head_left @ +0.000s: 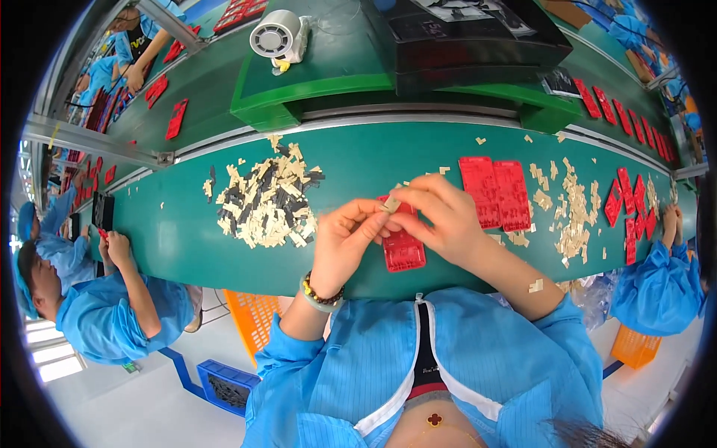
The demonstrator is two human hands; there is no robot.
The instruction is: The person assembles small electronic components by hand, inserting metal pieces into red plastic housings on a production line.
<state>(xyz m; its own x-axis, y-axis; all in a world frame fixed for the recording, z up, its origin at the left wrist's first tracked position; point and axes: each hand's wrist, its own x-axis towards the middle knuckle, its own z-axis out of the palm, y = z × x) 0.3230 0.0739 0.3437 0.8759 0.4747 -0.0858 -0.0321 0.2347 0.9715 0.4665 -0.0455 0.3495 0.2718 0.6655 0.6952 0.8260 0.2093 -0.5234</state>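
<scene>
Close together over the green work surface, both my hands are at one small cream-coloured plastic piece (390, 204). My left hand (349, 233) pinches it between thumb and fingers. From the other side, the closed fingers of my right hand (439, 215) grip it too. Just below the hands lies a red plastic housing (405, 255), its upper part hidden by my fingers. Two more red housings (494, 193) lie side by side to the right of my right hand. Stuck to my right forearm is another cream piece (535, 286).
A heap of cream and dark pieces (269, 198) lies left, a cream pile (573, 213) right. Beyond the table, a raised green shelf (336, 93) carries a small white fan (276, 36) and a black box (478, 52). Co-workers sit at both sides; an orange crate (250, 317) stands below.
</scene>
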